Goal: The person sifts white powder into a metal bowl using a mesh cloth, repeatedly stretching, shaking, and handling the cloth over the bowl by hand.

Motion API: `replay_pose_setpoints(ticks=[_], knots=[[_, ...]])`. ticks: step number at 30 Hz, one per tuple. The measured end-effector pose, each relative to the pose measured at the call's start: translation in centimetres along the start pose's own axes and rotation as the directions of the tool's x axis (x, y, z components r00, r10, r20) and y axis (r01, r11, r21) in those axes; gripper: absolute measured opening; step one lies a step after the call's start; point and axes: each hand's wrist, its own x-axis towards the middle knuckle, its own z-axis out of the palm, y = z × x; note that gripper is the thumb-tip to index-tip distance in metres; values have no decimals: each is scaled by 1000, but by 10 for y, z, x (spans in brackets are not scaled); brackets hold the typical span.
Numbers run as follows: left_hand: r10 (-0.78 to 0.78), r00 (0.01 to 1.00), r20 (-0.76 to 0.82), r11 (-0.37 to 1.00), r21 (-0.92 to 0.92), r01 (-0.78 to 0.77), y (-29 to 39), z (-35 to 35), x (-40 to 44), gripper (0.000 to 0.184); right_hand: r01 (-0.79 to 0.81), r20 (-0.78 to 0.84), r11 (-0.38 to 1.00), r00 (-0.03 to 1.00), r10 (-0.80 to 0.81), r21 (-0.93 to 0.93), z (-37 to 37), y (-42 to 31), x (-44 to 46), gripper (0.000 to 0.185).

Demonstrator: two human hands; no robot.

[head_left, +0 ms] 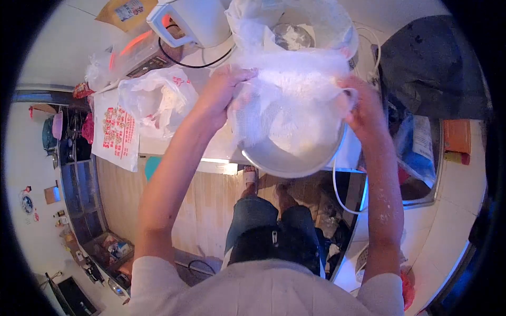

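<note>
Both hands are raised in front of me on either side of a fine mesh sieve [255,117], which is partly smeared by motion. My left hand [224,92] is closed on its left edge. My right hand [362,108] is closed at the right side, by a small ring-shaped part. White powder that looks like flour [298,79] lies in the sieve. Below it is a wide round bowl [290,167] with a pale rim, near the table's front edge; the sieve hides part of it. White specks dot my right forearm.
Behind the sieve stand a clear plastic-lined container [337,26] and a small bowl of white powder [293,38]. A white appliance with a handle [203,23] is at the back. Plastic bags [161,100] lie left; a dark cover [435,66] and white cable [337,192] are right.
</note>
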Motion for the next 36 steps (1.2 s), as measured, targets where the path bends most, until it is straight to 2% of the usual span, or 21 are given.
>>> replay_pose_setpoints(ticks=[2, 3, 4, 7, 8, 10, 12, 14, 15, 17, 19, 21, 22, 23, 25, 27, 29, 32, 35, 36], knots=[[54, 992, -110, 998, 35, -51, 27, 11, -14, 19, 11, -101, 999, 995, -16, -50, 4, -16, -1, 13], [93, 991, -93, 994, -51, -98, 37, 10, -14, 19, 57, -108, 997, 992, -63, -60, 2, -27, -2, 13], [138, 987, -81, 979, -139, -149, 48, 6, -13, 19, 121, -88, 991, 988, -126, -60, 1, -32, -6, 12], [81, 990, 112, 959, -278, -47, 73, -1, -16, 19, 250, 34, 968, 968, -249, -25, -8, -42, -10, 12], [79, 995, 54, 973, -221, -65, 67, -1, -14, 19, 258, 67, 966, 964, -257, -9, -10, -39, -8, 12], [89, 994, -56, 990, -100, -95, 40, 2, -7, 20, 197, 77, 980, 977, -197, 10, -12, -21, 1, 11], [43, 999, -4, 996, 73, -43, 18, 11, -9, 21, 67, 43, 998, 997, -68, 21, -12, 3, 9, 10], [-53, 992, 114, 998, 48, 48, -3, 0, 6, 28, -65, 11, 997, 998, 64, 40, -12, 17, 16, 9], [-95, 980, 174, 995, 37, 90, -8, -3, 11, 33, -151, 160, 987, 977, 140, 55, -36, 9, 24, 10], [226, 965, 137, 973, -79, -217, 22, 4, -7, 24, 10, 126, 1000, 992, -12, 13, -41, -19, 17, 13], [326, 822, 466, 915, -374, -150, 64, -6, -9, 22, 190, 162, 981, 970, -182, -36, -33, -50, 1, 17], [280, 797, 535, 913, -404, -50, 92, -14, -12, 24, 337, 235, 938, 921, -311, -78, -25, -73, -16, 22], [261, 932, 251, 949, -243, -200, 97, -11, -29, 25, 390, 270, 916, 896, -353, -95, -22, -79, -23, 25], [280, 958, -64, 959, -37, -282, 99, -8, -40, 27, 426, 299, 898, 876, -379, -110, -22, -79, -27, 28], [248, 959, 141, 961, -161, -225, 75, 9, -37, 18, 448, 318, 880, 867, -385, -157, -24, -59, -24, 33], [80, 992, 98, 993, 84, -89, 37, 5, -26, 25, 388, 263, 874, 912, -316, -293, -34, -18, -11, 39], [-144, 979, 146, 972, 209, 112, -2, -6, -10, 25, 294, 179, 839, 955, -236, -458, -47, 34, -1, 41], [-197, 964, 177, 980, 44, 192, -34, -15, -11, 24, 245, 320, 897, 939, -125, -368, -39, 42, -10, 44], [-161, 966, 201, 975, -117, 187, -43, -35, -19, 24, 334, 224, 596, 941, -253, -730, -21, 37, -12, 35], [-141, 974, 175, 976, -143, 167, -40, -43, -25, 24, 230, 167, 771, 973, -162, -594, 1, 29, -11, 32]])
